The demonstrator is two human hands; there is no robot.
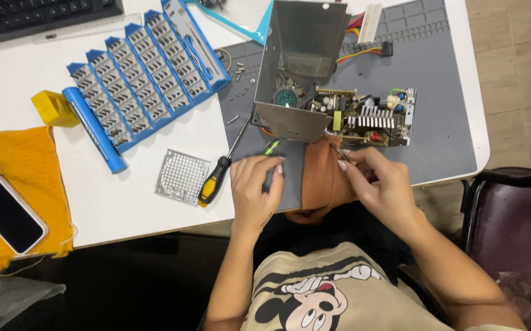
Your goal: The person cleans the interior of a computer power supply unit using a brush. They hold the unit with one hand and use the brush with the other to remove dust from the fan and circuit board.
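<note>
With the left hand [254, 184] clasped on a small green tool [270, 147] and the right hand [379, 184] pinching a thin metal tool [337, 149] just below the circuit board [366, 116], the tip is best steadied against the metal case [299, 67].

**Around the blue bit case**

The open blue bit case [149, 73] lies mid-table. Left of it sits a yellow block [54, 108]; farther left and nearer, a phone [7, 213] rests on an orange cloth [23, 156]. Just right and nearer lies a perforated metal grille [181, 176]. Beyond it, a black keyboard [39, 15].
</note>
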